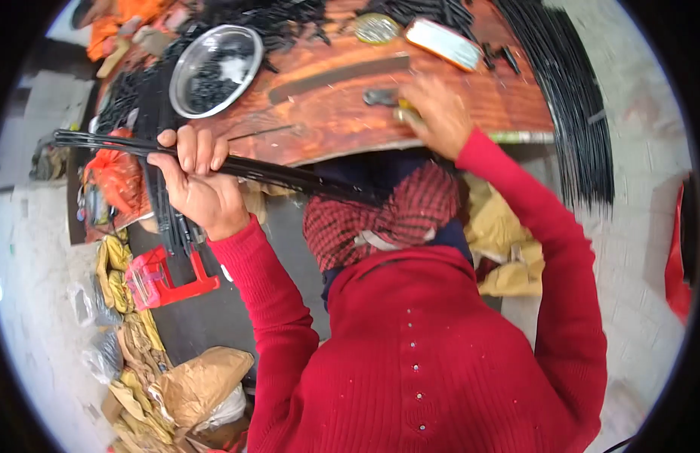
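Observation:
A bundle of long, thin black rods (285,174) lies across my left hand (205,181), the fingers curled over it and the thumb beside it. Its left end sticks out past my hand; the other end rests on the red checked cloth (380,208) over my lap. My right hand (438,109), smeared by motion, is closed round a small tool (380,97) above the table's near edge. That tool has a grey metal end and a yellow handle; blur hides its exact kind.
On the reddish wooden table (327,113) are a metal bowl (185,75) of small black parts, a dark flat strip (338,78), a round tin (377,29) and a white-and-orange box (443,44). Many black rods (569,98) hang at the right. A red plastic frame (172,279) stands left.

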Tool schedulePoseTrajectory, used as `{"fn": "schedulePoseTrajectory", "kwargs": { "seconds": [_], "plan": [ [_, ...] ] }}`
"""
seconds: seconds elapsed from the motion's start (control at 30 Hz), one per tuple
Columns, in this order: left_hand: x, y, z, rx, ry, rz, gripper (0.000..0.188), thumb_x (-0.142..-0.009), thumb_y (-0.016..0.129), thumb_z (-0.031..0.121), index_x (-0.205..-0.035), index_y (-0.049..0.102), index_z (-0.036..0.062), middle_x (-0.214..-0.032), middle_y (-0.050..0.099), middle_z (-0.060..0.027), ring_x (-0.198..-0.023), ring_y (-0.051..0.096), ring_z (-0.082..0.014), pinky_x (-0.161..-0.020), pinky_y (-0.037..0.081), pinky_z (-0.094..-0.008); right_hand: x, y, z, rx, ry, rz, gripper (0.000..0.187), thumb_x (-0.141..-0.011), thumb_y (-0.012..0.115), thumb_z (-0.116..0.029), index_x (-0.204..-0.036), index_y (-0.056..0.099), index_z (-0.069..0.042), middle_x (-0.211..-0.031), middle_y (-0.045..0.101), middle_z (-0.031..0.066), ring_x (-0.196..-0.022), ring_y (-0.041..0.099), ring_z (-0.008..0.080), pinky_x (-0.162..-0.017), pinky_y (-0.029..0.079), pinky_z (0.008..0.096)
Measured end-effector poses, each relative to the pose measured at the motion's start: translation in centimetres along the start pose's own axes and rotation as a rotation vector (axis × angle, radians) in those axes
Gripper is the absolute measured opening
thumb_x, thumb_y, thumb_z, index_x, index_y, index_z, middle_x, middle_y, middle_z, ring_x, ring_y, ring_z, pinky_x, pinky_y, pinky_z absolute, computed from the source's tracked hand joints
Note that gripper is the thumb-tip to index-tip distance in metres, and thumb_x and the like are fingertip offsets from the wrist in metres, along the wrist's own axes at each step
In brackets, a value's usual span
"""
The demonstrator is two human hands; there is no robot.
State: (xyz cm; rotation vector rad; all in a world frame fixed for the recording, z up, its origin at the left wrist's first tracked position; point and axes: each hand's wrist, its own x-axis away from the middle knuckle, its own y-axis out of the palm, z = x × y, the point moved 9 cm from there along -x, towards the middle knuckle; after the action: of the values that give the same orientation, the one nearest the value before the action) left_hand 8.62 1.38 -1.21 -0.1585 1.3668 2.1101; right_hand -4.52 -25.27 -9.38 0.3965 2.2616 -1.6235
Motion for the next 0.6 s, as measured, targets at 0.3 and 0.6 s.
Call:
{"fn": "schedulePoseTrajectory", "kwargs": {
  "seconds": [0.3, 0.6],
  "plan": [
    [2.0, -4.5, -3.9, 0.208, -0.027, 0.294, 0.031, -0.102, 0.043, 0.039, -0.106, 0.052, 0.0098, -0.072, 0.034, 0.0046, -0.06, 0.033, -0.0067, -0.054, 0.032, -0.0212, 7.8, 7.3, -9.3, -1.258, 0.163, -0.942, 0.029, -0.098, 0.052, -0.022, -0.116, 0.054, 0.001, -0.096, 0.063, 0.0075, -0.087, 0.06, 0.0139, -0.08, 0.049, 0.0292],
    [3.3, -4.0, -5.9, -0.166, -0.032, 0.5, 0.032, -0.103, 0.045, 0.025, -0.131, 0.047, 0.0078, -0.095, 0.05, -0.0029, -0.075, 0.048, -0.0156, -0.07, 0.044, -0.0305, 3.6, 7.2, -13.3, -1.382, 0.407, -0.662, 0.027, -0.103, 0.042, -0.028, -0.106, 0.054, -0.004, -0.067, 0.048, 0.0, -0.056, 0.046, 0.0058, -0.054, 0.039, 0.0213]
  ]
}}
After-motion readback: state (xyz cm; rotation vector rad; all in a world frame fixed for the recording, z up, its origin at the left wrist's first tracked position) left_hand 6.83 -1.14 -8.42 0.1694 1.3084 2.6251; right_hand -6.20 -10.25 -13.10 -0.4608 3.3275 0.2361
